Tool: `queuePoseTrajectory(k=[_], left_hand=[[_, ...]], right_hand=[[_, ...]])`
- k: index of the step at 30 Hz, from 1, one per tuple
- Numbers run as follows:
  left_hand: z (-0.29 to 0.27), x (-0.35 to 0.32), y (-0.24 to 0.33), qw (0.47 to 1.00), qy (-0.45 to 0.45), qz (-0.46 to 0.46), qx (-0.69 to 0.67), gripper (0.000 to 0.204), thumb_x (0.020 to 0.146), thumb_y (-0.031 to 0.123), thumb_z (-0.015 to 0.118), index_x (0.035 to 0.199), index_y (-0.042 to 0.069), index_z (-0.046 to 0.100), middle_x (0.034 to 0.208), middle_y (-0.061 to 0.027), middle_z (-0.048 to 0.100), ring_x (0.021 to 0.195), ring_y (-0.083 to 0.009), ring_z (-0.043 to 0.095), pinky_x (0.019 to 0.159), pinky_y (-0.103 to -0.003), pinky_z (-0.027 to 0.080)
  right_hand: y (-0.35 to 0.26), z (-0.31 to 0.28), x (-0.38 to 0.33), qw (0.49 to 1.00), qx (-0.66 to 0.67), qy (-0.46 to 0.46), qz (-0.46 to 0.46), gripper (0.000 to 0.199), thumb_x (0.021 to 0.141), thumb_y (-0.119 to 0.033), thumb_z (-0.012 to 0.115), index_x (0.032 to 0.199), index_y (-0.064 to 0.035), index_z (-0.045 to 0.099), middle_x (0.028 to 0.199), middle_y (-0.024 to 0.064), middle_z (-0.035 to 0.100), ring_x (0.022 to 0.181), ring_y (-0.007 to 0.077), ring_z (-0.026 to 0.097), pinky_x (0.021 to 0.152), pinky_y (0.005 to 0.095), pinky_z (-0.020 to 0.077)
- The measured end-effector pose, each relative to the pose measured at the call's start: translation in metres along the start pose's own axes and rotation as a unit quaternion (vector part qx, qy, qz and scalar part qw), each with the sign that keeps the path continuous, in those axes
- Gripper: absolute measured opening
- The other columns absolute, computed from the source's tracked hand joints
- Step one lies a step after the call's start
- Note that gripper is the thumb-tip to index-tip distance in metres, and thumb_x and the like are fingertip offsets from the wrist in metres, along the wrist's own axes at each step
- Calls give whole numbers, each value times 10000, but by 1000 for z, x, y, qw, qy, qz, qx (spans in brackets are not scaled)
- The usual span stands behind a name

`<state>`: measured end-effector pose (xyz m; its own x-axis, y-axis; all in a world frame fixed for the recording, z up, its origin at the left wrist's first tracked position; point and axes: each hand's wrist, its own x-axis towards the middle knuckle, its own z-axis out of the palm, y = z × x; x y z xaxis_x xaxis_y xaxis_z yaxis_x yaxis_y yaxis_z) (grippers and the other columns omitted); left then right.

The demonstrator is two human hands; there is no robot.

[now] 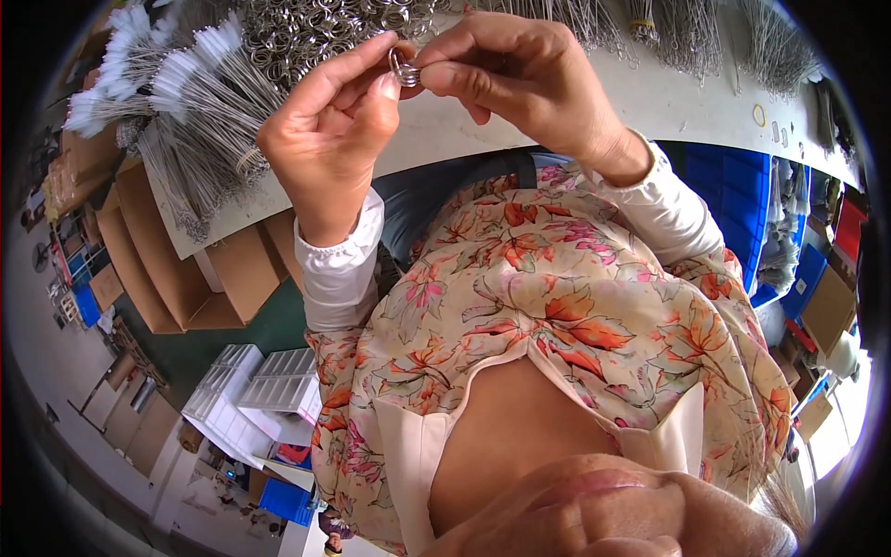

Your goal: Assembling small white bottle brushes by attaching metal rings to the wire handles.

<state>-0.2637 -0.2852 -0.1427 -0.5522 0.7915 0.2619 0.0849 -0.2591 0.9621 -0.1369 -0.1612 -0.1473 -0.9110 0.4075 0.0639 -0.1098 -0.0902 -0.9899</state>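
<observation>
In front of me, above the table, my left hand (329, 125) pinches shiny metal split rings (406, 74) between thumb and fingers. My right hand (534, 79) meets it from the other side, its thumb and forefinger closed on the same rings. How many rings are there, and whether a thin wire runs through them, is too small to tell. Just beyond my left hand lies a large heap of similar metal rings (311, 37). Left of that hand, bundles of thin wire brushes (209, 79) with white tips are stacked, their wire ends pointing toward me.
The pale table (455, 130) carries more bundles of looped wires (691, 37) along its far right side. A rubber band (758, 115) lies near its right edge. Open cardboard boxes (176, 269) stand below left, white plastic drawers (278, 381) behind them. Blue bins (729, 200) are at right.
</observation>
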Motion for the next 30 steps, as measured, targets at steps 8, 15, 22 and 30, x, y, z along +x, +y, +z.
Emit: queuePoseTrajectory(k=[8, 15, 22, 30], left_hand=[[2, -2, -7, 999, 2, 21, 30, 266, 770, -117, 579, 1033, -92, 611, 962, -155, 645, 832, -167, 639, 758, -264, 537], [-12, 9, -6, 993, -101, 6, 68, 252, 773, -101, 580, 1020, -79, 625, 1006, -165, 632, 826, -155, 636, 737, -254, 543], [-25, 13, -11, 981, -127, -145, 35, 267, 853, 77, 555, 1067, -77, 596, 952, -151, 645, 806, -210, 651, 748, -316, 554], [-132, 20, -12, 935, 46, -44, 348, 184, 814, 104, 649, 980, 25, 652, 803, -75, 681, 718, -132, 658, 645, -253, 525]], right_hand=[[-7, -1, -7, 997, 51, 12, 65, 176, 909, -108, 544, 1065, -42, 593, 769, 43, 600, 589, 57, 527, 480, 194, 416], [-2, -3, -4, 994, -84, 43, -48, 125, 859, -107, 613, 926, -6, 642, 705, 16, 620, 627, 85, 579, 548, 235, 457], [10, 1, -2, 945, -290, 44, -145, 127, 794, -34, 622, 917, -47, 649, 742, 111, 597, 634, 277, 593, 564, 326, 465], [71, 2, -26, 824, -522, 62, -210, 194, 704, 3, 647, 883, -73, 643, 755, 38, 594, 663, 205, 592, 549, 294, 471]])
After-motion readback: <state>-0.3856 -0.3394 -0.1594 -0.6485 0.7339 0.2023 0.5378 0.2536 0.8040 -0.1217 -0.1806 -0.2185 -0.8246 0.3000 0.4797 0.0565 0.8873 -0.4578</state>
